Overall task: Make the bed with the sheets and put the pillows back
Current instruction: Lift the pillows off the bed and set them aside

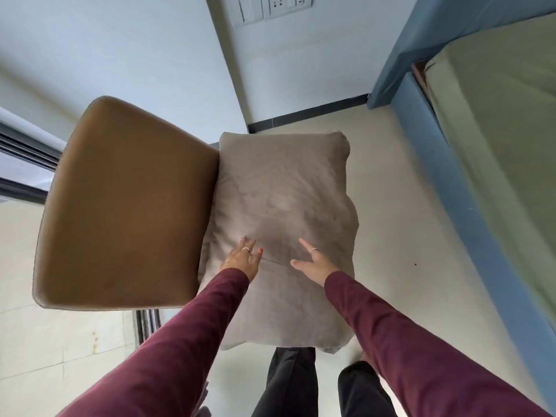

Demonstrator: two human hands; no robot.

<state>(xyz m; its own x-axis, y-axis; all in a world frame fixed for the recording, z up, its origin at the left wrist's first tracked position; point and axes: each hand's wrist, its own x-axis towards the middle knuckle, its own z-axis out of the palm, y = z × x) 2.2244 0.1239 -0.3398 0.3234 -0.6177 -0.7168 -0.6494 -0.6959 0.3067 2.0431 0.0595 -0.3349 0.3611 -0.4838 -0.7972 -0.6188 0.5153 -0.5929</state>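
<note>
Pillow (pixel 282 224) lies on the chair (pixel 126 203) seat, against its backrest edge, apart from the bed (pixel 496 121). My left hand (pixel 242 260) and right hand (pixel 313 261) rest on it, fingers spread, grasping nothing. Next, I judge, gripping its sides and carrying it bedward.

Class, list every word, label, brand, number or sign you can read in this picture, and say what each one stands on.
None: no readable text anywhere in view.
Switch plate on the wall: switches and a socket only, no lettering visible.
Pillow, chair and bed frame: plain surfaces, no labels or brand marks showing.
</note>
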